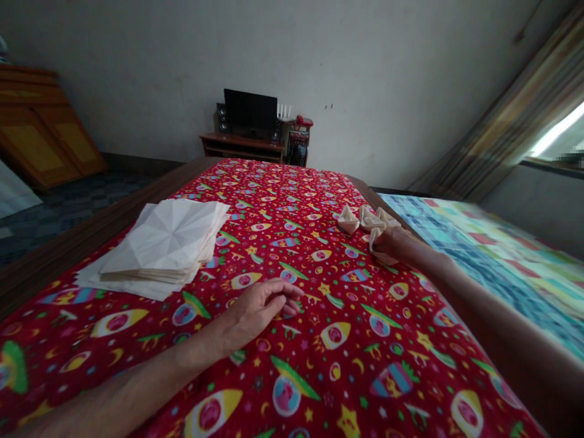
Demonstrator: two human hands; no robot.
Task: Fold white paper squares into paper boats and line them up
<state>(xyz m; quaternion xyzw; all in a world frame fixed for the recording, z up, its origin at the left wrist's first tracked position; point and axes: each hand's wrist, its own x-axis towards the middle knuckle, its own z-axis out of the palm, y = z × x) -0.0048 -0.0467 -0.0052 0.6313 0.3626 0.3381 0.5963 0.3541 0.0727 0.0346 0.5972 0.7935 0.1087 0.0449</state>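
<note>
My left hand (262,307) rests on the red patterned cloth (319,340) in the middle, fingers loosely curled and apart, holding nothing. My right hand (387,242) reaches far to the right edge and is closed on a folded cream paper piece (375,246). Just beyond it lie a few finished folded paper shapes (362,219). A stack of creased cream paper sheets (166,246) lies on the cloth to the left of my left hand.
The cloth covers a wooden-edged table (91,228). A bed with a checked blue cover (479,255) stands at right, a curtain (515,115) behind it. A low stand with a monitor (250,112) is at the far wall, a wooden cabinet (41,128) at left.
</note>
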